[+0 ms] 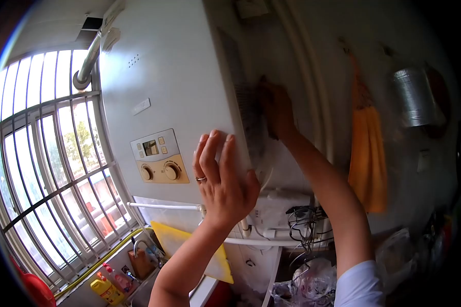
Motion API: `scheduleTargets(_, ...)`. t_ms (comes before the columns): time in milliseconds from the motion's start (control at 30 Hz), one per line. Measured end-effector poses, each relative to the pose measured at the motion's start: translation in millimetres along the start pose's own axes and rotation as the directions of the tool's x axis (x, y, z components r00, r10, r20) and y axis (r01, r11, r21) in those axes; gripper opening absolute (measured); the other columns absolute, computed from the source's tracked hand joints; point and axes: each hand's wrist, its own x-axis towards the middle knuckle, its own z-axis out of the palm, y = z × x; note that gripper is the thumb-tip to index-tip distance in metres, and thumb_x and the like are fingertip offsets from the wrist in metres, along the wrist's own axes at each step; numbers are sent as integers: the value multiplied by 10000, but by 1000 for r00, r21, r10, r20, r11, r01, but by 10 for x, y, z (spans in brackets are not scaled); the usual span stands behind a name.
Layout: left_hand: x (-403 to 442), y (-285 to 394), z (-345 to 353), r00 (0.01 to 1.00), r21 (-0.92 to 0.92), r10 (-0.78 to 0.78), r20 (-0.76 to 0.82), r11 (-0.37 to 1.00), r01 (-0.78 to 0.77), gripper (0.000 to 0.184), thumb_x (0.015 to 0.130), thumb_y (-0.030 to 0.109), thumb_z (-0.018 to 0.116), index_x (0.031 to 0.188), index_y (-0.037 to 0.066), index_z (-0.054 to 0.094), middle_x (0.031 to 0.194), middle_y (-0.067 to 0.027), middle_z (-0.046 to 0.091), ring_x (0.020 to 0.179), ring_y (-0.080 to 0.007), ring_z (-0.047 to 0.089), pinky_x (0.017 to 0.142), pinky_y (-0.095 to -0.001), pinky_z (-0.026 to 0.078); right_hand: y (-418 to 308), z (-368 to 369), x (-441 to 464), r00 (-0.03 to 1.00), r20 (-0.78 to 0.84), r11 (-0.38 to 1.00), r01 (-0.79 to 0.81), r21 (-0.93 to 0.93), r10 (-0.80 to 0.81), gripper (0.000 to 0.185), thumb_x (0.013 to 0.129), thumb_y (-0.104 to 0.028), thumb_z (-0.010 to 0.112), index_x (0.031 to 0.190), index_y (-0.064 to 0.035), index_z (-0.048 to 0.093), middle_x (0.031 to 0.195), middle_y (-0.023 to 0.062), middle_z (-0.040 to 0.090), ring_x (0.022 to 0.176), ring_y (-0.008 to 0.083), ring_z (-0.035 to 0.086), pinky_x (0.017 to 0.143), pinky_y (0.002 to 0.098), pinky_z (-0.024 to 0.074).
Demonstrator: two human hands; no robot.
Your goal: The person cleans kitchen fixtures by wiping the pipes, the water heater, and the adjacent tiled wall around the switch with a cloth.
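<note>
A large white wall-mounted boiler (174,92) fills the upper middle, with a gold and silver control panel (160,156) showing two dials and a small display. My left hand (223,179), a ring on one finger, rests with fingers spread on the lower right part of its front. Around the right side, in shadow, my right hand (276,107) is raised at the boiler's dark side face (241,92). Its fingers are bent and dim; whether they hold anything cannot be made out.
A barred window (46,153) is at the left. Below are bottles (106,289), a yellow board (189,245), a white pipe (164,206) and a black wire rack (305,225). An orange cloth (368,158) hangs at the right, near a silver pot (415,97).
</note>
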Motion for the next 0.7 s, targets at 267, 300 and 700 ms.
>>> scheduleTargets(267,3,11,-22,1000,-6,8,20,1000,-7,606,796,186,576,1352,-19,450,1392,-276,388,1297,-475,374,1075,-537,304,-663,125,388,838,-401,886,448,120,-369,305,915,-123,584,1210,-47,571,1266,196,456,1173,355,428,1023,465,343)
scheduleTargets(300,2,12,-18,1000,-7,10,19,1000,-9,606,796,186,576,1352,-19,450,1392,-276,388,1297,-475,374,1075,-537,304,-641,225,464,837,-403,886,448,119,-370,305,915,-123,584,1210,-47,571,1266,196,456,1173,355,428,1023,465,343)
scheduleTargets(700,-10,-4,-10,1000,-26,16,-1,1000,-16,608,784,180,565,1352,1,444,1382,-262,388,1274,-463,384,1055,-553,302,-388,154,705,994,-18,977,99,-191,-104,296,975,-163,428,1197,-62,595,1106,203,620,991,365,594,916,459,442)
